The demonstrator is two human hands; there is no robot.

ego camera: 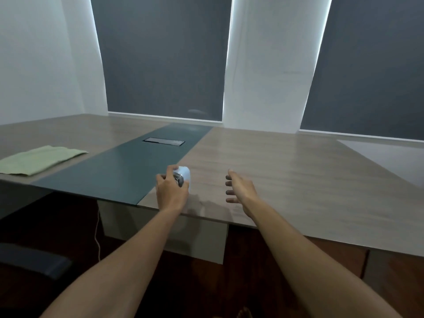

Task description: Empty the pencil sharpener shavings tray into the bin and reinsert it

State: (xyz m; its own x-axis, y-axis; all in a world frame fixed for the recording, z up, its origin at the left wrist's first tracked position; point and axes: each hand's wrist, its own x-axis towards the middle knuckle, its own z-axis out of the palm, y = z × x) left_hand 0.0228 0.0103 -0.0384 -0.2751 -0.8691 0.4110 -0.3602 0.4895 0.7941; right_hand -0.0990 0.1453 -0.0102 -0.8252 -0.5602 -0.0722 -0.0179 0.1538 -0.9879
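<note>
While both forearms reach in from the near edge, I take the dark green strip [119, 173] running down the middle of the table [298, 180] as my reference. Far to the left of the strip, a pale green cloth [39, 158] lies flat on the wood, well apart from everything else. Set into the strip toward its far end is a dark rectangular hatch [163, 141]. At the strip's right border, near the table's front edge, I see the left hand [171, 193] wrapped around the pencil sharpener [183, 177], a small whitish body with a shiny metal part facing the camera. Fingers are curled around its left side and top, thumb low on the right; the grasp looks firm. Blur hides the sharpener's underside, so I cannot tell whether it sits on the table or is raised just above it, nor whether the tray is in place. Right of the strip, over bare wood, the right hand [241, 191] hovers with fingers spread and loose, palm turned toward the sharpener, holding nothing, near it but apart.
</note>
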